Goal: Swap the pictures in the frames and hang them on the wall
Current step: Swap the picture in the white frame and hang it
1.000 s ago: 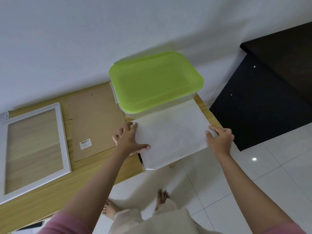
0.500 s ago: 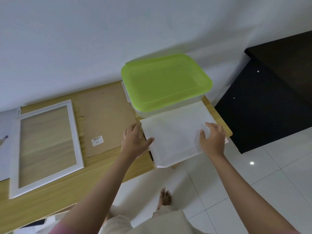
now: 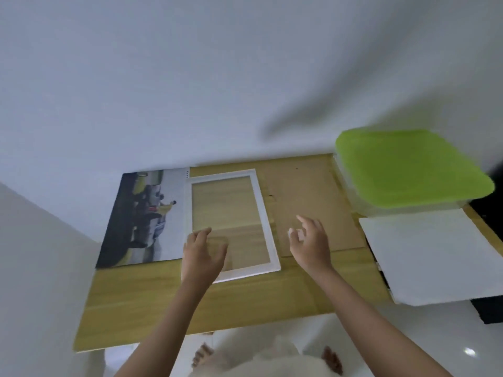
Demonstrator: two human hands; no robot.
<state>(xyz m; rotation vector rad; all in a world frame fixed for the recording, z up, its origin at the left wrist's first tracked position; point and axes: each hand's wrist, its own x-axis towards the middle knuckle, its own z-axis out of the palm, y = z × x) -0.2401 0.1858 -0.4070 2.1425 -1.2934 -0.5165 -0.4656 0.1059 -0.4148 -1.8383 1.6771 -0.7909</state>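
Observation:
An empty white picture frame (image 3: 260,213) lies flat in the middle of the wooden table (image 3: 299,292). To its left lies a printed picture (image 3: 141,219) of a dark landscape scene. A brown cardboard backing board (image 3: 307,191) lies to the frame's right. A white sheet (image 3: 432,254) lies face down at the table's right end, overhanging the front edge. My left hand (image 3: 202,251) hovers over the frame's near left corner with loosely curled fingers, holding nothing. My right hand (image 3: 310,240) is spread above the backing board, empty. The view is blurred by motion.
A clear plastic box with a green lid (image 3: 408,170) stands at the back right of the table, behind the white sheet. A white wall (image 3: 217,77) runs behind the table. Dark furniture (image 3: 487,308) is at the far right. White floor tiles and bare feet show below.
Both hands have let go of the white sheet and moved left over the frame and backing board. The view has swung left, bringing the printed picture into sight.

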